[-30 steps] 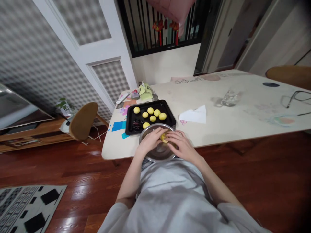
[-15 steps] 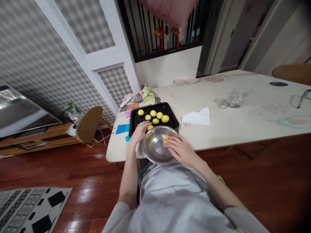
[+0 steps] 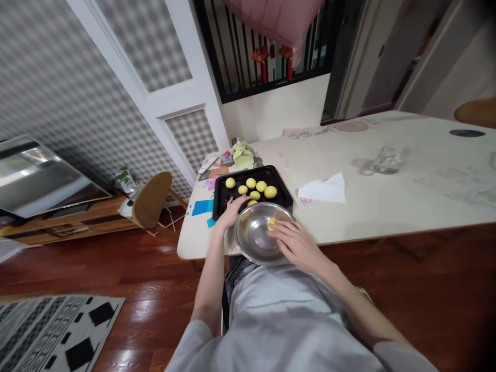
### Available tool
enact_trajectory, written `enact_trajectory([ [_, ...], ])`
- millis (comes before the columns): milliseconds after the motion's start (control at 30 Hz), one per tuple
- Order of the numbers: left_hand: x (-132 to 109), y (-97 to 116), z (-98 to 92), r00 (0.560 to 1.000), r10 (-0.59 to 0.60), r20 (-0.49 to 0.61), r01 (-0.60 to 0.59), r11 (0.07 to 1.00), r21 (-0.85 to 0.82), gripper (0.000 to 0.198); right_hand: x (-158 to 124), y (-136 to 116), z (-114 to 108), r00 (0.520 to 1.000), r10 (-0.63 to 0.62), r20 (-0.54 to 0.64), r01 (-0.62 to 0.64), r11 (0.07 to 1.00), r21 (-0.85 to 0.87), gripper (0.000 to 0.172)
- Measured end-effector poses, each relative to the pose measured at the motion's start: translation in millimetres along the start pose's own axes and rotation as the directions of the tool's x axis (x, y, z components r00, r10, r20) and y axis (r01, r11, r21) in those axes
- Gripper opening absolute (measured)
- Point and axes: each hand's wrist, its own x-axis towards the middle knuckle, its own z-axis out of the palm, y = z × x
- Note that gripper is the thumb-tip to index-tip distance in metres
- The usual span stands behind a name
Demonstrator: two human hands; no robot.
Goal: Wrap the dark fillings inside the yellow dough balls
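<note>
My right hand [image 3: 296, 240] reaches into a shiny steel bowl [image 3: 251, 240] at the table's near edge. Its fingers curl over a yellow ball [image 3: 272, 224], partly hidden under them. My left hand [image 3: 232, 212] is just left of the bowl, over the near side of a black baking tray [image 3: 279, 178]. Its fingers are apart, with tips close to the yellow balls [image 3: 254, 196], and it holds nothing that I can see. Several smooth yellow balls lie on the tray; the bowl's rim partly covers the nearest one. What they are made of I cannot tell.
On the white table [image 3: 368, 206] are a folded white paper [image 3: 323, 188] right of the tray and a clear glass [image 3: 387, 160] farther right. Behind the tray are a light-green box [image 3: 243, 154] and a white remote [image 3: 208, 165]. A wooden chair [image 3: 152, 199] stands left.
The whole scene has shifted a little to the right as my head turned. My left hand's fingers look more spread over the tray. My right hand stays on the yellow ball in the bowl.
</note>
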Motion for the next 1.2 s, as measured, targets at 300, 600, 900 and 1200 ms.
enact_trajectory([
  [300, -0.3, 11.0, 3.2, 0.999, 0.025, -0.040, -0.023, 0.999, 0.039, 0.043, 0.2, 1.7, -2.1, 1.000, 0.001, 0.024, -0.001, 1.000, 0.021, 0.037],
  [600, -21.8, 12.5, -16.5, 0.952, 0.056, -0.299, -0.021, 0.993, 0.117, 0.033, -0.4, 0.5, -3.2, 1.000, 0.009, -0.001, -0.009, 0.998, 0.066, 0.039],
  [900, -24.9, 57.7, 12.1, 0.969, 0.245, 0.012, -0.244, 0.960, 0.135, 0.035, 0.5, -0.8, -4.6, 0.999, 0.034, 0.018, -0.035, 0.998, 0.048, 0.037],
  [1200, -30.2, 53.2, 14.4, 0.978, 0.180, 0.104, -0.192, 0.974, 0.124, 0.032, -0.9, -1.5, -4.9, 0.998, 0.068, -0.008, -0.068, 0.996, 0.058, 0.034],
])
